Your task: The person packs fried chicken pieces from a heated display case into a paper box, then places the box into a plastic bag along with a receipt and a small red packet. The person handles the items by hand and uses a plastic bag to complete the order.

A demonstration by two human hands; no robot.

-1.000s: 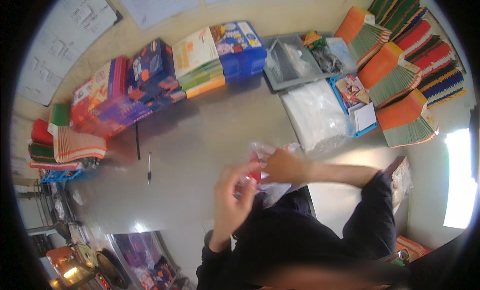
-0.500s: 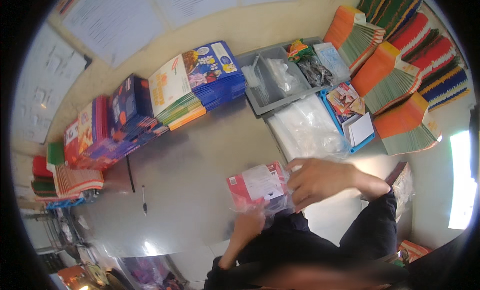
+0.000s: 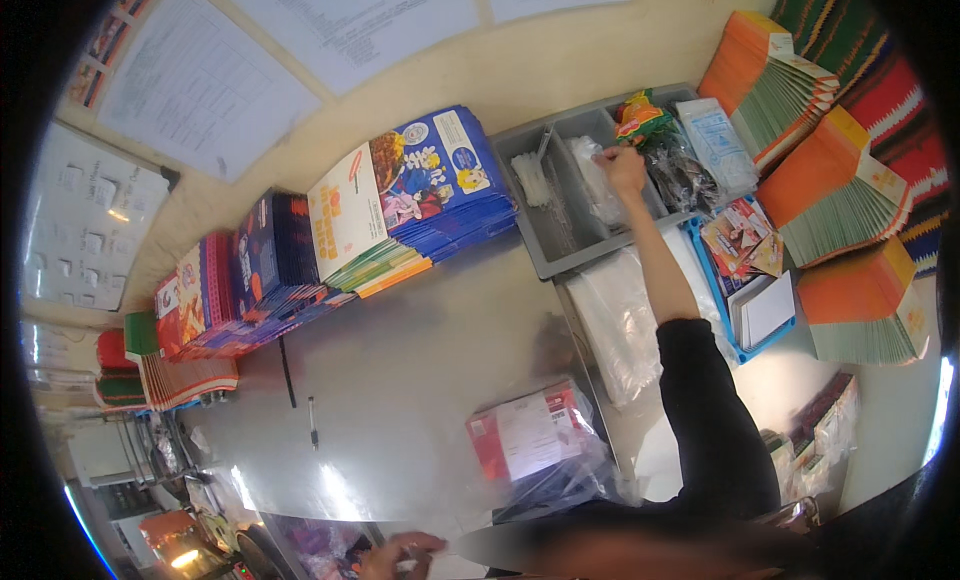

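A red flat box with a white paper slip [image 3: 540, 435] lies at the table's front edge. Clear plastic wrap [image 3: 575, 480] covers part of it and hangs loose toward me. My right hand [image 3: 623, 172] reaches far across to a grey divided tray [image 3: 545, 265]. Its fingers are pinched together at the clear plastic packets [image 3: 597, 195] in the middle compartment. At the bottom edge, apart from the box, is my left hand [image 3: 402, 555]. Its fingers are loosely bent and apart, with nothing seen in them; the picture's edge cuts part of it off.
Stacks of colourful folded cartons [image 3: 425, 195] line the wall. Orange folded cartons [image 3: 850, 185] stand at right beside a blue tray [image 3: 745, 350]. Clear plastic bags [image 3: 615, 320] lie before the grey tray. A pen [image 3: 313, 425] rests on the metal table [image 3: 400, 380].
My right hand has left the wrapped box and stretched forward to the packets in the grey tray. My left hand has let go of the wrap and moved down and left.
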